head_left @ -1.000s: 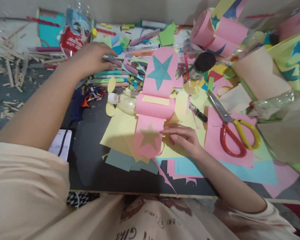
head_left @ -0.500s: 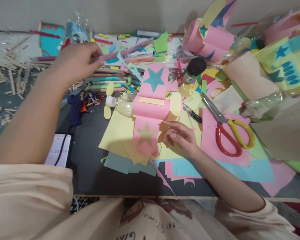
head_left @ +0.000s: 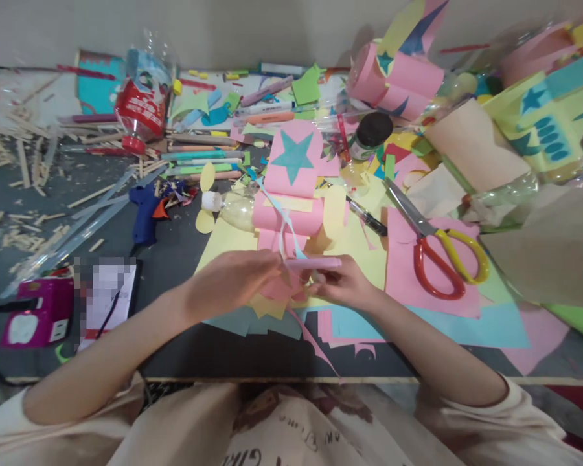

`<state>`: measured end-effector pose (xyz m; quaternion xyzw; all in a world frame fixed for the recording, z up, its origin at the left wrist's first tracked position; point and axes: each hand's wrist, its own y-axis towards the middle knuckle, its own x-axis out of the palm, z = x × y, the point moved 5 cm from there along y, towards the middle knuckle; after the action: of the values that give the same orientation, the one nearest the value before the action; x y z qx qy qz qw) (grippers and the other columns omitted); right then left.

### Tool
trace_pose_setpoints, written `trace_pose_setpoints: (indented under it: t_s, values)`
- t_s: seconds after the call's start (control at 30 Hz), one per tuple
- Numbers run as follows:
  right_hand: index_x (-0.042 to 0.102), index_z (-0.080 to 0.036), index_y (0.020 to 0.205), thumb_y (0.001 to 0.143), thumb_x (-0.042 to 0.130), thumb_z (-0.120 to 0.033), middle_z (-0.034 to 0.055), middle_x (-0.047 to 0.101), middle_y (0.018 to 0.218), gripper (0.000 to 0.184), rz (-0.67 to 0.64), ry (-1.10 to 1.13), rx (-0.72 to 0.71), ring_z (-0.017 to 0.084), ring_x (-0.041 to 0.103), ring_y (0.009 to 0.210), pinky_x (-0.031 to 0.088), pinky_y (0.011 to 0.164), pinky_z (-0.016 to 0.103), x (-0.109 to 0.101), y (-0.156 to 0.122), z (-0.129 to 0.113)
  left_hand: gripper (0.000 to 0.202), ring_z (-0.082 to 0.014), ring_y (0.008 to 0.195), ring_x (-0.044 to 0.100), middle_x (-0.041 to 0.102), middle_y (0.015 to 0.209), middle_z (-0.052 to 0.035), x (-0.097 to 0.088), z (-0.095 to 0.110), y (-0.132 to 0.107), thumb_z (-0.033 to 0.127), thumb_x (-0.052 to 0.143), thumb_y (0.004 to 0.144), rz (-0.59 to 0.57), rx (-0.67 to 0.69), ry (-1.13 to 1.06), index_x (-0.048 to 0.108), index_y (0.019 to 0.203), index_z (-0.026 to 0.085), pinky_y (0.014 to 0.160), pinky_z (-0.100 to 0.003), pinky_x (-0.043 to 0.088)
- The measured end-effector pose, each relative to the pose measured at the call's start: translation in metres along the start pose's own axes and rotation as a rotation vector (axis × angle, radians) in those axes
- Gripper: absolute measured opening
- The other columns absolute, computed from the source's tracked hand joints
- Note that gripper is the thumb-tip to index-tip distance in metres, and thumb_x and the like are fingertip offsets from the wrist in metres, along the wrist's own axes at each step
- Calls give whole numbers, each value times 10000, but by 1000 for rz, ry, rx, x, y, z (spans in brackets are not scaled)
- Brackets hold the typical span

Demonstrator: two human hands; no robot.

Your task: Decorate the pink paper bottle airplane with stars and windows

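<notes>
Between both hands lies a light purple marker, level above a pink paper-wrapped plastic bottle. My left hand is closed around the marker's left part, and a thin light blue paper strip hangs by its fingertips. The curled fingers of my right hand close on the marker's right end. Beneath them, the bottle lies on its side, with a white cap and yellow paper blades. Its upper pink flap bears a teal star; my hands cover most of the lower flap.
Scissors with red and yellow handles rest on pink paper at right. A blue glue gun, a purple power box and a phone are at left. Markers, a red-labelled bottle and a black-lidded jar stand behind.
My left hand has brought the purple marker from the back left down to my right hand, and the blue strip came along. The red-labelled bottle and power box are now uncovered.
</notes>
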<state>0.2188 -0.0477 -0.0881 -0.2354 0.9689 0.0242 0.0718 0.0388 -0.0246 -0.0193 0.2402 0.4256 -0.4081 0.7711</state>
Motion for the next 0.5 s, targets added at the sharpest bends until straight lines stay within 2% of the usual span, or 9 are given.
trace_pose_setpoints:
  t_s: [0.07,0.17,0.27,0.4,0.5]
  values:
    - [818,-176,1071,871,636,-674,9,673,660,566,-40,8,-11,124,536,572,459,537,251,1,0,-3,221,-164,743,696,730,929,-45,14,10,5,148,375,1038,-53,11,-32,585,1095,187,639,-239,451]
    - [781,-167,1208,903,538,-735,61,773,829,689,-60,43,12,179,665,718,542,649,285,0,1,-4,140,-168,700,687,726,894,-52,26,15,8,193,433,1041,-111,-88,-124,569,1014,174,599,-243,436]
    - [768,-166,1238,905,562,-712,70,795,864,672,-61,82,37,191,694,745,567,675,292,-1,1,-2,155,-165,671,680,720,846,-35,31,15,6,230,422,1051,-106,-173,-216,558,991,186,576,-240,425]
    - [765,-163,1235,901,649,-617,107,805,1023,575,-105,196,44,210,729,866,596,747,302,2,0,-2,239,-161,751,715,746,910,-36,35,12,2,303,365,1070,-78,-210,-338,567,992,203,602,-231,457]
    - [704,-215,1330,911,691,-495,45,776,890,505,-136,236,69,138,664,691,570,642,264,1,1,-2,305,-158,780,720,757,946,-45,31,7,-4,337,315,1068,-5,-201,-317,585,1034,199,629,-235,481]
